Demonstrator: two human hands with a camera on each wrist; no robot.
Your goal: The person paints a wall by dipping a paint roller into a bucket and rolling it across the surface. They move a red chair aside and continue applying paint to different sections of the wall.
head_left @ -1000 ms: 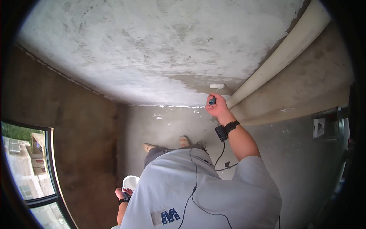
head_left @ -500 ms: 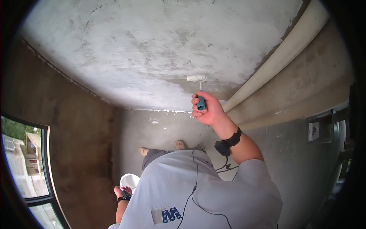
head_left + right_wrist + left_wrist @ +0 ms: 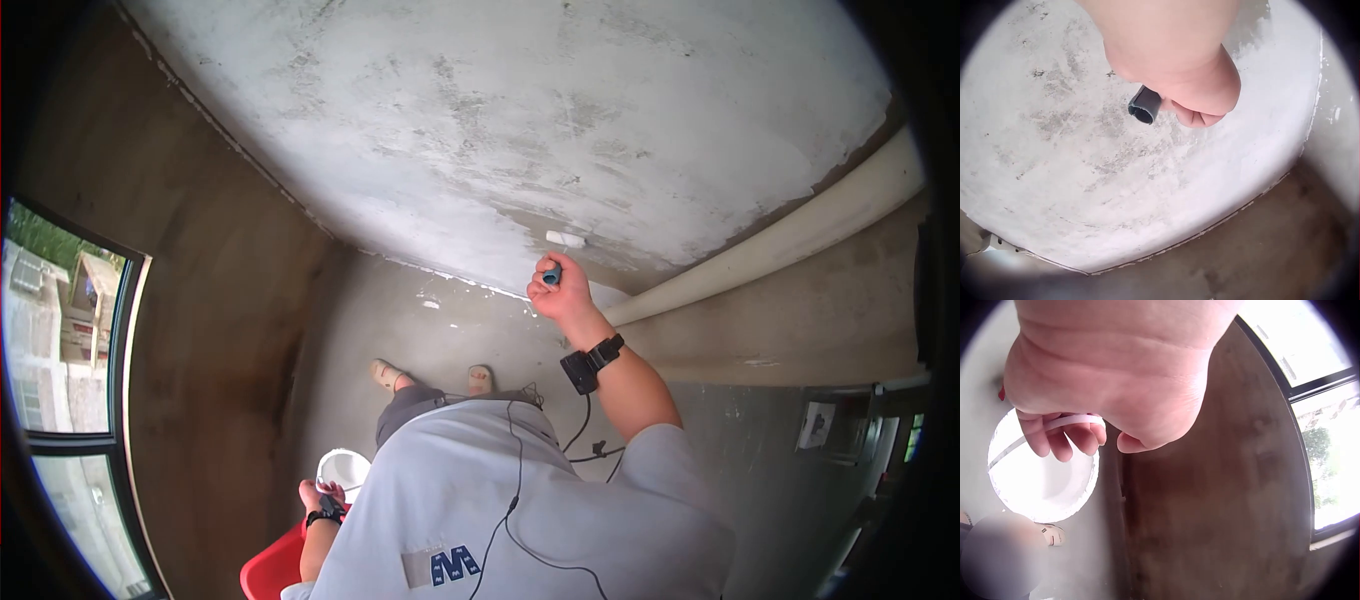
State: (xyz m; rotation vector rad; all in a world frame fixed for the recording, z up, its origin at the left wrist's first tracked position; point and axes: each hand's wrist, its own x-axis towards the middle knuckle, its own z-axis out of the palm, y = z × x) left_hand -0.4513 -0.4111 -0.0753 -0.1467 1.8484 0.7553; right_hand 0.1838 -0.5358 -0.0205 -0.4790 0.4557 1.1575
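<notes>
We see the wall (image 3: 520,130), half whitewashed; the paint roller (image 3: 565,240) presses on it near the pipe (image 3: 800,240). Right hand (image 3: 560,295) fingers (image 3: 1200,115) wrap its blue handle. Left hand (image 3: 1110,369) fingers (image 3: 1063,440) hook the white bucket (image 3: 1047,481) handle.

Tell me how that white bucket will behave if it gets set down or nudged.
The bucket hangs from a thin handle hooked over the left hand's fingers, so it probably swings easily. It looks open-topped; tipping could spill whatever is inside.

Rough matt plaster wall (image 3: 480,110), smooth plastic bucket (image 3: 1041,481)
</notes>
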